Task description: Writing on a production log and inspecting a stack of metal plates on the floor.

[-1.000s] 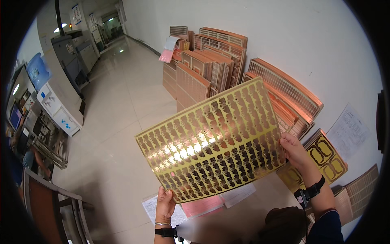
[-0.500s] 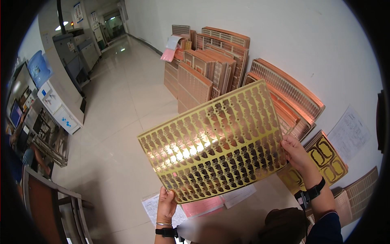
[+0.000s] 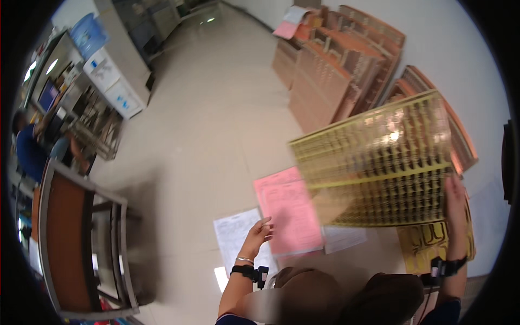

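Note:
My right hand (image 3: 456, 197) grips the right edge of a large yellow and copper circuit board panel (image 3: 374, 176), patterned with rows of small repeated shapes. The panel is tilted, its upper part catching the light. My left hand (image 3: 259, 235) is off the panel, held over the papers with its fingers apart and nothing in them. Beneath it are a pink printed sheet (image 3: 290, 216) and a white sheet (image 3: 233, 230). Part of another white sheet (image 3: 346, 239) shows under the panel's lower edge. A second yellow panel (image 3: 422, 246) with rounded outlines lies below my right hand.
Stacks of copper-coloured panels (image 3: 319, 81) lean against the white wall (image 3: 455, 59) on the right. A brown-topped bench or cart (image 3: 70, 238) stands at the left. Beyond it are a water dispenser (image 3: 111, 81) and a person in a blue shirt (image 3: 31, 149).
My left hand has let go of the panel's lower left corner. My right hand has carried the panel to the right, uncovering the pink sheet. The whole view has shifted.

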A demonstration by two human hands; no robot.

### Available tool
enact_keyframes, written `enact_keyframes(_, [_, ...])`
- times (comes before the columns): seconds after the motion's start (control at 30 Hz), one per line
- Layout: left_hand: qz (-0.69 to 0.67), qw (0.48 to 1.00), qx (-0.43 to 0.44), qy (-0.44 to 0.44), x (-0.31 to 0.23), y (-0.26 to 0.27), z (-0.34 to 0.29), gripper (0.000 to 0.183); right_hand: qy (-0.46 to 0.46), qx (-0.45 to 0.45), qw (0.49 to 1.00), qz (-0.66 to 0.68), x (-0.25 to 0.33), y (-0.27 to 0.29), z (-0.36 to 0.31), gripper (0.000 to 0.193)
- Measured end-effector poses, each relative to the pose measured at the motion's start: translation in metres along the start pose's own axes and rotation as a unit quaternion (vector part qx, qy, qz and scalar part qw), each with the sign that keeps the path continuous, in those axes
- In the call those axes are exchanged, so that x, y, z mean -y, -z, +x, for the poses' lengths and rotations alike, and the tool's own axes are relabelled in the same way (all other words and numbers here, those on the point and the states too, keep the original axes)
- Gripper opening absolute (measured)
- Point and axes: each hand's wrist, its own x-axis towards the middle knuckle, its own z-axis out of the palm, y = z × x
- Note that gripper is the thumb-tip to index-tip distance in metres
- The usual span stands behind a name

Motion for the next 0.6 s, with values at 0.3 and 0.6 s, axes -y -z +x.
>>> enact_keyframes(0.3, [0.38, 0.782, -0.487, -0.079, 0.135, 0.14, -0.03, 0.049, 0.227, 0.074, 0.898, -0.369, -0.053, -0.048, 0.073, 0.025])
enact_keyframes(0.6, [0.406, 0.736, -0.524, 0.137, 0.095, 0.124, -0.025, 0.064, 0.196, -0.044, 0.768, -0.608, -0.044, -0.074, 0.105, 0.03])
